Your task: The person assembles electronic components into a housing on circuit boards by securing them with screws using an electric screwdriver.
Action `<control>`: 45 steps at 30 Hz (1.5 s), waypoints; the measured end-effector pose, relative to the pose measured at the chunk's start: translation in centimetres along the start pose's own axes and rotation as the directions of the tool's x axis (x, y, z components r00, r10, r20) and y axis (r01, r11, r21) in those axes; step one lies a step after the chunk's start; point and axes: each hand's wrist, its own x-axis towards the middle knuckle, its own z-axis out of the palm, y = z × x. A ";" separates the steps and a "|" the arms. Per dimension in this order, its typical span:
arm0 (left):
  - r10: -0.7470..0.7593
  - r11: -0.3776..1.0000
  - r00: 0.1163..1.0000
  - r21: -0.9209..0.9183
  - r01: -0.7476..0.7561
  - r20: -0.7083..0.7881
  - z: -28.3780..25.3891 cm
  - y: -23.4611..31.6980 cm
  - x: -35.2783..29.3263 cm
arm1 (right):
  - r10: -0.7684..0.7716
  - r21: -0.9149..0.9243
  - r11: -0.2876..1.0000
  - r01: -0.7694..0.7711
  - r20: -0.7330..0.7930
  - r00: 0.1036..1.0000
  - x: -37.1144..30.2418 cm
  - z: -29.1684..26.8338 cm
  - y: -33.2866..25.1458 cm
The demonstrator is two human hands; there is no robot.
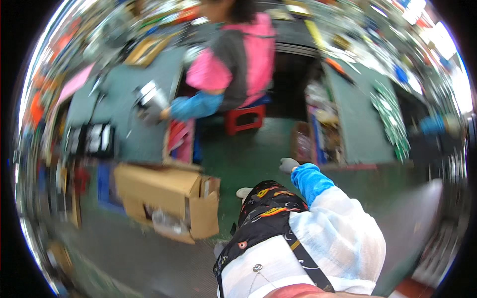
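My right hand [288, 165], in a grey glove with a blue sleeve cover behind it, is out in front of my body above the green floor. It is nearest to the clear plastic bag [303, 141] beside the right workbench and appears apart from it. Its fingers are smeared by motion, and I make out no object in it. My left hand is not in view. A pale rounded shape [243, 192] shows beside my black patterned apron [271, 203]; I cannot tell what it is.
Another person [238, 64] in pink and grey works at the left workbench [144, 94], a gloved hand at a shiny object. A red stool [246, 120] stands by them. An open cardboard box [159, 184] is on the floor. The right workbench [360, 119] bears green-white packets [390, 119] and an orange-handled tool [339, 69].
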 end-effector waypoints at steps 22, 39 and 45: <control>0.256 0.064 0.573 0.577 -0.814 0.779 6.1 28.7 23.1 | 0.409 0.578 0.766 -0.281 -0.102 0.907 -14.6 -4.5 15.0; 0.289 0.641 0.767 0.480 -0.599 0.573 20.4 56.0 11.6 | 0.586 0.559 0.744 -0.366 -0.285 0.758 -3.7 -21.8 26.1; 0.363 0.650 0.640 0.308 -0.695 0.677 24.1 67.4 15.2 | 0.583 0.577 0.705 -0.412 -0.141 0.800 -4.5 -23.7 26.0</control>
